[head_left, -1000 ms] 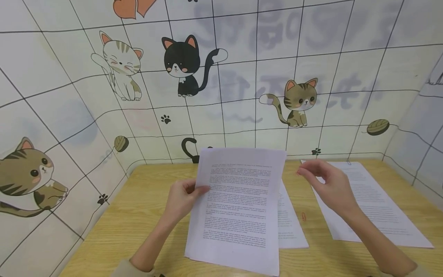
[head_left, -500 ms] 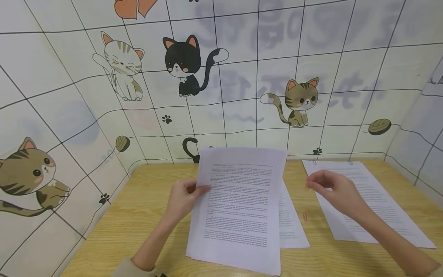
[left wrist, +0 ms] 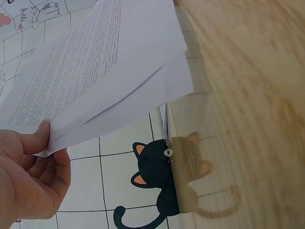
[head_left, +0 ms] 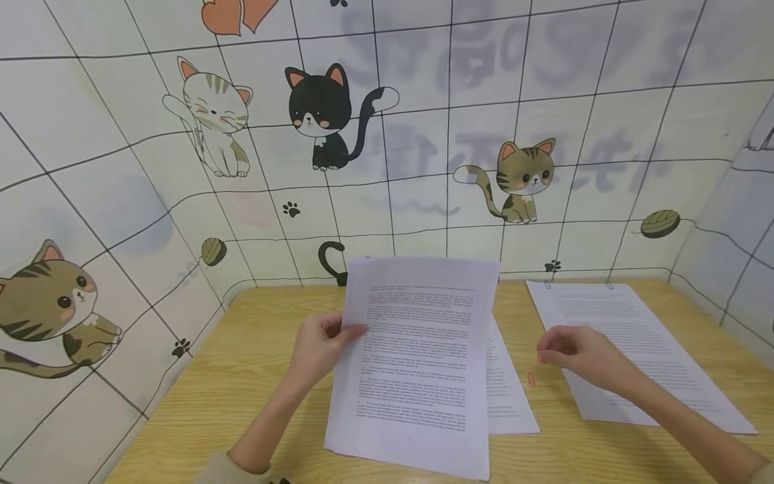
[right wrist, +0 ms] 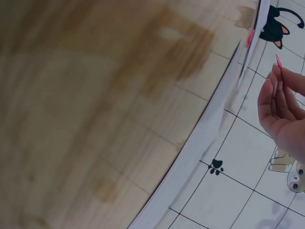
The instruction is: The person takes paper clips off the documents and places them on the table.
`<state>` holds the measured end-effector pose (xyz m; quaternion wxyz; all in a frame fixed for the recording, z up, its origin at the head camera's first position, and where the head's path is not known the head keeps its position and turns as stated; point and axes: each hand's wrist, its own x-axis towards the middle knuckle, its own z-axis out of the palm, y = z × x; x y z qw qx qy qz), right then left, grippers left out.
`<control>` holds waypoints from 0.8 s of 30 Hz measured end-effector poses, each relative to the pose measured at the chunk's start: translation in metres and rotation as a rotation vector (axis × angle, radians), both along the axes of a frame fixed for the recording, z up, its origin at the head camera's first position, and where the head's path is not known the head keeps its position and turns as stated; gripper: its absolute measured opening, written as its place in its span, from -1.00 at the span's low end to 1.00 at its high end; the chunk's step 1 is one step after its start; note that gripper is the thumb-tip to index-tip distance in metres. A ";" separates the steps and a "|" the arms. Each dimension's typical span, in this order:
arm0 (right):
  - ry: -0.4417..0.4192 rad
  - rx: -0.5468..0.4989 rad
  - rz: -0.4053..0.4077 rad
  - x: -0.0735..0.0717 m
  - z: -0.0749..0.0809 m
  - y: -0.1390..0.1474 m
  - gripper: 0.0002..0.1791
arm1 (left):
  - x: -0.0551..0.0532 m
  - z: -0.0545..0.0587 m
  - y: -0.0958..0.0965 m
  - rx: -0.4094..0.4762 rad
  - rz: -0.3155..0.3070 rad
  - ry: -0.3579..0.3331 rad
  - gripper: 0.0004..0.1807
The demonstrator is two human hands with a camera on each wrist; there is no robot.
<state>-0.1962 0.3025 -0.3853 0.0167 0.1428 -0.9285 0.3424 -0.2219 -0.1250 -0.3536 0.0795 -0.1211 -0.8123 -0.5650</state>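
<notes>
My left hand (head_left: 317, 346) grips several printed sheets (head_left: 417, 376) by their left edge, thumb on the front, and they stand tilted up above the table. In the left wrist view the thumb and fingers pinch a corner of the sheets (left wrist: 119, 102), whose lower edges spread slightly apart. My right hand (head_left: 583, 353) is raised to the right of them, apart from them. Between its thumb and fingertip it pinches a small pink-red paper clip (right wrist: 279, 61), mostly hidden by the fingers in the head view. Another red paper clip (head_left: 531, 379) lies on the table just left of that hand.
Behind the held sheets, more printed paper (head_left: 510, 396) lies on the wooden table (head_left: 199, 403). Other printed paper (head_left: 671, 376) lies at the right, with two clips (head_left: 609, 286) on its top edge. A cat-patterned wall (head_left: 417, 208) rises behind the table.
My right hand has come down and a little to the right with the paper clip, nearer the clip on the table. The left hand and its sheets stay almost still.
</notes>
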 end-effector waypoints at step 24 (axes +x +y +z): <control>-0.111 0.070 0.027 -0.006 -0.018 0.013 -0.89 | 0.000 -0.001 -0.001 0.016 -0.021 0.004 -0.84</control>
